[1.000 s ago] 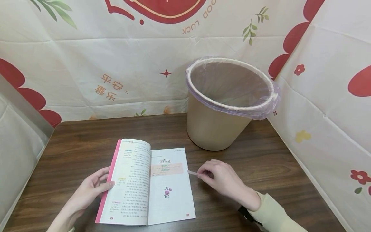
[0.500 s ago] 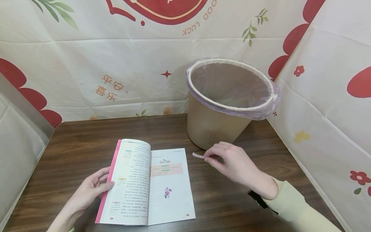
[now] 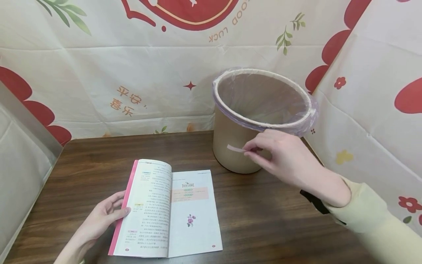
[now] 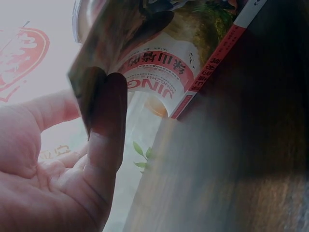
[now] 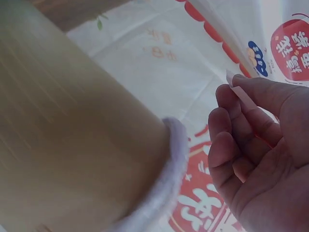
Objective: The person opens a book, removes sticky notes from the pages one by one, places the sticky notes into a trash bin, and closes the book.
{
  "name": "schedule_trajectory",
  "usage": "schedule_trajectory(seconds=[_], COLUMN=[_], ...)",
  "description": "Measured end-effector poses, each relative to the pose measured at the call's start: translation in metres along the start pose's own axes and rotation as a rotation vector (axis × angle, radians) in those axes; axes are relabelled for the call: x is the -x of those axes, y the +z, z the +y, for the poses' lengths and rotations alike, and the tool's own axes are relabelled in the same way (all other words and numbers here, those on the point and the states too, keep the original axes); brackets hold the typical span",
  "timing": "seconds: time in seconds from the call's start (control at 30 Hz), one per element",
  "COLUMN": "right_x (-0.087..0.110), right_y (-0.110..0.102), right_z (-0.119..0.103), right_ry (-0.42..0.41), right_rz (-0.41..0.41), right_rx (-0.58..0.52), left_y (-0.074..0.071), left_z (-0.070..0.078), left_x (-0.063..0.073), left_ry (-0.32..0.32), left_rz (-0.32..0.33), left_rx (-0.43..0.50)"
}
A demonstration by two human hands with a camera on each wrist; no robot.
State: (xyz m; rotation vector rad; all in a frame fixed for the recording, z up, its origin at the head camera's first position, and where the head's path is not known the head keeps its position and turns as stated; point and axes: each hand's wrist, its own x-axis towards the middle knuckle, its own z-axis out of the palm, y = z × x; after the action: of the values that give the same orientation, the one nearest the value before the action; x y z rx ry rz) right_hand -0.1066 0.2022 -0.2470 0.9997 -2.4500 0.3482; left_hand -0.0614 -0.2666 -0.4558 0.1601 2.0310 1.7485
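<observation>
An open book with a pink-edged cover lies on the table. At its left edge, my left hand grips the cover and pages between thumb and fingers. The left wrist view shows the lifted illustrated cover from below. Between thumb and forefinger, my right hand pinches a short pale strip, which looks like paper or tape. That hand is raised in front of the beige bin, below its rim. The right wrist view shows the strip's ends sticking out on either side of the fingertips.
The bin stands at the back right, with a thin purple liner bag folded over its white rim. A printed cloth hangs behind the dark wooden table. More cloth covers both sides.
My right hand has risen from beside the book's right page, moving away and rightward to the front of the bin with the strip. The left hand and the book stay in place.
</observation>
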Motion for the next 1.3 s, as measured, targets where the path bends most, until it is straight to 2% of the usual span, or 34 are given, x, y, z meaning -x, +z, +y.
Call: schedule_trajectory(seconds=[0.13, 0.27, 0.57, 0.67, 0.83, 1.3], right_x=[-0.012, -0.027, -0.06, -0.07, -0.086, -0.119], right_y=[-0.018, -0.036, -0.064, -0.067, -0.067, -0.053], right_z=[0.007, 0.018, 0.047, 0.056, 0.07, 0.104], right_ry=[-0.01, 0.035, 0.171, 0.208, 0.217, 0.18], right_rz=[0.027, 0.026, -0.073, -0.12, -0.205, -0.459], right_rx=[0.01, 0.023, 0.098, 0.127, 0.156, 0.206], left_y=[-0.001, 0.0, 0.0, 0.001, 0.001, 0.001], left_z=[0.0, 0.002, 0.002, 0.002, 0.002, 0.001], left_x=[0.0, 0.001, 0.001, 0.001, 0.001, 0.001], left_ry=[0.006, -0.009, -0.019, -0.025, -0.009, 0.037], left_rz=[-0.009, -0.005, -0.003, -0.002, -0.007, -0.025], left_rx=[0.003, 0.0, -0.009, -0.009, -0.008, 0.002])
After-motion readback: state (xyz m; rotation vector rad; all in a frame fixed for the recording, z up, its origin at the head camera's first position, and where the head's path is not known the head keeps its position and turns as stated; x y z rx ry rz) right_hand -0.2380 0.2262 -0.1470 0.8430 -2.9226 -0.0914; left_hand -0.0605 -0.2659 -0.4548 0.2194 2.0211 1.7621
